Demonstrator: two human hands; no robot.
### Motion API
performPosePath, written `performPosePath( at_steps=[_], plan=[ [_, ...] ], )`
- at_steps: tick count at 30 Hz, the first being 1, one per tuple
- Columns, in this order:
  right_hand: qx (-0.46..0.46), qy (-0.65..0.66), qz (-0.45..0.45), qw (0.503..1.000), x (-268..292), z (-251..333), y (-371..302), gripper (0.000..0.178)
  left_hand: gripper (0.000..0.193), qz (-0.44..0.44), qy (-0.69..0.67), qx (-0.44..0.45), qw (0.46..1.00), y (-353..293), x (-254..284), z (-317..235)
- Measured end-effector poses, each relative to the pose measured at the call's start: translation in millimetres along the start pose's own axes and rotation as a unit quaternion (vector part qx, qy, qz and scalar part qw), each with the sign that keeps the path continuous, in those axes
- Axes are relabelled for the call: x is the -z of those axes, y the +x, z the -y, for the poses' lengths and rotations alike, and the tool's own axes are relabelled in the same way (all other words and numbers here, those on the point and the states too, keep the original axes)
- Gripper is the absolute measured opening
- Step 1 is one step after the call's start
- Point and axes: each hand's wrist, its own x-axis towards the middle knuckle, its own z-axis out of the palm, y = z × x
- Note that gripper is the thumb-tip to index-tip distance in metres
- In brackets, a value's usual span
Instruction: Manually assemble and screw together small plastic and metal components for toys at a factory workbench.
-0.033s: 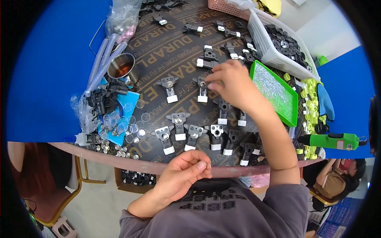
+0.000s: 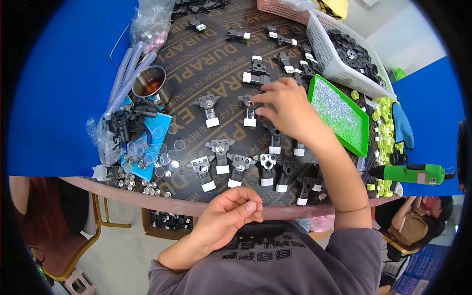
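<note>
My right hand reaches over the table with its fingers apart. Its fingertips are at a black T-shaped plastic part with a white end, close to the round metal piece in that part's head. Whether they touch it is hard to see. My left hand is closed in a pinch at the table's near edge; what its fingertips hold is too small to make out. Similar black parts lie around: one with a metal piece to the left, another nearer me, and several in the near row, some with an open hole.
To the right stand a green tray of small metal bits, a white basket of black discs, yellow rings and a green power screwdriver. At left are a metal cup, a blue cloth and clear rings.
</note>
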Motion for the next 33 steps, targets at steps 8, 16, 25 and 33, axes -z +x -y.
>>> performPosePath(
  at_steps=[8, 16, 25, 33],
  plan=[
    [0.019, -0.008, -0.039, 0.999, -15, -4, -21, 0.026, 0.014, 0.034, -0.009, -0.004, 0.999, -1, 0, 5],
    [0.120, 0.299, -0.039, 0.946, 39, 8, -41, 0.025, 0.016, -0.050, -0.066, -0.028, 0.996, 14, -6, 6],
    [0.129, 0.444, 0.007, 0.887, 32, 17, -88, 0.014, 0.020, -0.063, -0.096, 0.028, 0.993, 24, -12, 18],
    [-0.141, 0.327, -0.069, 0.932, -8, -17, -70, 0.009, 0.015, -0.053, -0.049, 0.020, 0.997, 21, -13, 35]
  ],
)
